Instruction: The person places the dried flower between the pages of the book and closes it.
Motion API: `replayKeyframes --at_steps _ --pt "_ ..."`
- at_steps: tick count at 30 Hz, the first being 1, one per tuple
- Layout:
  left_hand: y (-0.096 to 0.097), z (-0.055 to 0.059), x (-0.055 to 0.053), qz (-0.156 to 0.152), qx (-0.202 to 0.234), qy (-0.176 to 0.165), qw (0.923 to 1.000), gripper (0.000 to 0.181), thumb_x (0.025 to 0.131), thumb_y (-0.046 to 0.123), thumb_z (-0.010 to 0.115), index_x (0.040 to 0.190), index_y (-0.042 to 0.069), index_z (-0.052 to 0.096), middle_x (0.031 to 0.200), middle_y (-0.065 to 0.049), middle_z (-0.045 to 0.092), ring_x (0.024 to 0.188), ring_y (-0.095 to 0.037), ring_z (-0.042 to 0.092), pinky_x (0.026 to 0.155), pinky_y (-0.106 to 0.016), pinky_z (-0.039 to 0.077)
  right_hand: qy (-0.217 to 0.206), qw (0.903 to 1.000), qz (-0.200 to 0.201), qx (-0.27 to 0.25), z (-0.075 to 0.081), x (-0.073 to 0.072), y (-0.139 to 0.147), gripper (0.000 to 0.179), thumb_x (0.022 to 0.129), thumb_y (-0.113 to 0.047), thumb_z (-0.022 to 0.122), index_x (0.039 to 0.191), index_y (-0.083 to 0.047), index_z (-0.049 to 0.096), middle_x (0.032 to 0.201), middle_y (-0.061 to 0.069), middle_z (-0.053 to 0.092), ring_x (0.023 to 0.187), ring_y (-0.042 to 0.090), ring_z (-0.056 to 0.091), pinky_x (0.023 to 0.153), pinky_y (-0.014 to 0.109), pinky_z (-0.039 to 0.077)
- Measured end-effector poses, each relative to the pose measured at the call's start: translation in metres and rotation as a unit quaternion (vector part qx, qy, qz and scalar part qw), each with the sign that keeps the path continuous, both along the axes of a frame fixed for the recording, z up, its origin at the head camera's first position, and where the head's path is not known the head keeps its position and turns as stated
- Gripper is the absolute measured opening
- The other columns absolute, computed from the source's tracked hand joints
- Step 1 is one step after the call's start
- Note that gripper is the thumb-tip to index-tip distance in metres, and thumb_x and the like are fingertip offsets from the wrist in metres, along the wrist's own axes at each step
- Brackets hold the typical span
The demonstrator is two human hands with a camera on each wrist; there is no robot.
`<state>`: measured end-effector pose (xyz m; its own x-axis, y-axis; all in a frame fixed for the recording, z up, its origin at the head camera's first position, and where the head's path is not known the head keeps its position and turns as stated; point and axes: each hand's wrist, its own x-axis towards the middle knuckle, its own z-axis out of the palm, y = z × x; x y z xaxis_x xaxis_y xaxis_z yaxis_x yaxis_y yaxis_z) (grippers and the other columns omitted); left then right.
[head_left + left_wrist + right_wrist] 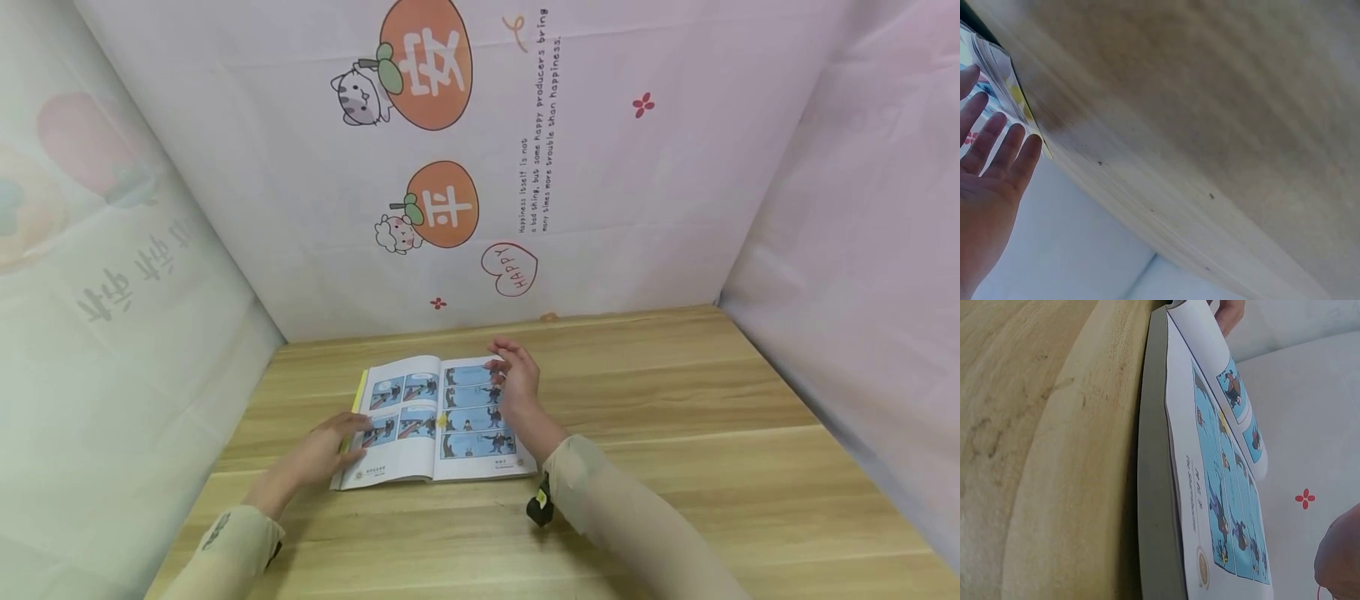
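An open comic book (pixel 405 468) lies on the wooden table, with blue panels printed on both pages. The fingers of my left hand (pixel 318 454) rest on the outer edge of the left page; the left wrist view shows them spread and nearly straight beside the page edges (pixel 997 65). Over the upper outer part of the right page is my right hand (pixel 519 392), its fingers loosely bent and gripping nothing visible. In the right wrist view only part of that hand (pixel 1340 556) shows, apart from the page. A thick stack of pages lies under the right page.
The wooden table (pixel 660 400) extends around the book. White printed cloth walls (pixel 600 208) enclose its back and both sides. A small black object (pixel 539 507) hangs at the right sleeve cuff.
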<state>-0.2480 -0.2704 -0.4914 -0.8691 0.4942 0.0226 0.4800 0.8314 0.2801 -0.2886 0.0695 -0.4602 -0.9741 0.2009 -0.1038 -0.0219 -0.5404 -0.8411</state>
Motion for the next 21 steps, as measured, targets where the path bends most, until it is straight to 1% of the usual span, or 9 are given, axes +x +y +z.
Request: replayKeyframes --at_steps 4,7,9,12,14,16,21 --pt "0.001 -0.002 0.003 -0.013 0.001 0.007 0.9999 0.038 0.094 0.021 0.069 0.130 0.009 0.065 0.141 -0.015 0.058 0.133 -0.042 0.052 0.113 -0.059 0.040 0.001 1.0000 0.001 0.009 0.000 0.000 0.003 0.029 0.100 -0.013 0.050 0.126 -0.004 0.060 0.101 -0.006 0.070 0.085 0.019 0.062 0.067 0.026 0.044" --pt "0.001 -0.002 0.005 -0.017 0.002 0.012 0.9998 0.038 0.093 0.021 0.069 0.129 0.010 0.065 0.140 -0.015 0.059 0.132 -0.041 0.052 0.112 -0.059 0.041 0.004 0.9999 -0.001 0.012 -0.001 0.000 0.004 0.028 0.099 -0.013 0.050 0.125 -0.005 0.061 0.102 -0.005 0.070 0.090 0.023 0.062 0.070 0.027 0.044" --pt "0.001 -0.002 0.007 -0.016 0.005 0.009 0.9998 0.040 0.094 0.023 0.069 0.131 0.012 0.064 0.141 -0.015 0.058 0.132 -0.040 0.053 0.112 -0.058 0.042 0.005 0.9999 -0.002 0.015 -0.002 0.000 0.005 0.028 0.100 -0.013 0.050 0.124 -0.005 0.061 0.102 -0.005 0.070 0.089 0.023 0.062 0.070 0.028 0.045" --pt "0.002 -0.001 0.010 -0.015 0.008 0.004 0.9999 0.045 0.094 0.032 0.068 0.135 0.013 0.062 0.145 -0.016 0.054 0.134 -0.040 0.051 0.112 -0.059 0.042 0.003 0.9999 -0.005 0.014 -0.002 -0.001 0.007 0.025 0.100 -0.012 0.049 0.121 -0.006 0.062 0.101 -0.005 0.070 0.084 0.018 0.063 0.069 0.027 0.045" --pt "0.003 0.000 0.012 -0.014 0.008 0.000 0.9999 0.050 0.094 0.038 0.068 0.137 0.013 0.060 0.148 -0.016 0.052 0.136 -0.040 0.049 0.113 -0.058 0.041 0.003 0.9999 -0.008 0.011 -0.002 -0.002 0.007 0.023 0.100 -0.012 0.050 0.119 -0.007 0.063 0.100 -0.005 0.071 0.083 0.018 0.063 0.068 0.027 0.045" --pt "0.004 0.000 0.013 -0.015 0.005 0.004 0.9999 0.055 0.093 0.042 0.068 0.138 0.013 0.059 0.148 -0.016 0.051 0.137 -0.040 0.048 0.113 -0.058 0.041 0.003 0.9999 -0.009 0.007 -0.001 -0.002 0.008 0.022 0.100 -0.012 0.050 0.117 -0.008 0.063 0.099 -0.005 0.071 0.083 0.020 0.063 0.067 0.027 0.044" --pt "0.004 -0.002 0.016 -0.017 -0.012 0.020 0.9996 0.056 0.092 0.041 0.070 0.139 0.013 0.058 0.147 -0.017 0.051 0.136 -0.040 0.048 0.111 -0.057 0.044 0.006 1.0000 -0.006 0.001 0.001 -0.001 0.009 0.021 0.099 -0.011 0.051 0.116 -0.006 0.064 0.098 -0.004 0.071 0.087 0.024 0.062 0.064 0.026 0.042"
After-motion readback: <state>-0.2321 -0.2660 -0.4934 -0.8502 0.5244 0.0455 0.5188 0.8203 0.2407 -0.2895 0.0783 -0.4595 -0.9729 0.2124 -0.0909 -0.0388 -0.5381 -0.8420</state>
